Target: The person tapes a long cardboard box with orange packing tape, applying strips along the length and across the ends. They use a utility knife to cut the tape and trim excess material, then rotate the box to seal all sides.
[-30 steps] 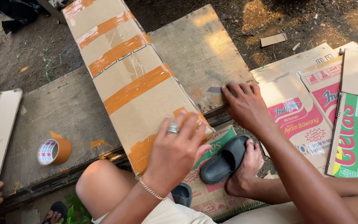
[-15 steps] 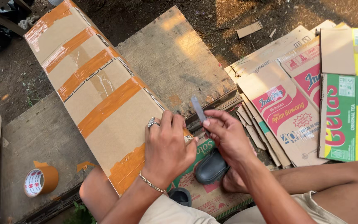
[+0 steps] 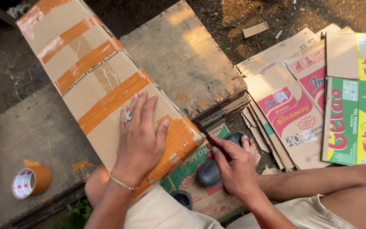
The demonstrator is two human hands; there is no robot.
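The right hand (image 3: 234, 167) has lowered its blade (image 3: 203, 131) to the taped box (image 3: 106, 93) corner.

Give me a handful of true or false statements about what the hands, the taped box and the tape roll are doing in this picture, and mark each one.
1. The left hand lies flat on the long brown cardboard box banded with orange tape. True.
2. The right hand is empty. False: it grips a small dark-bladed cutter whose tip is at the box's taped near corner.
3. The roll of orange tape sits on top of the box. False: it lies on the grey slab to the left, apart from the box.
4. Flattened printed cartons lie on the ground to the right. True.
5. The left hand wears a ring and a wrist chain. True.
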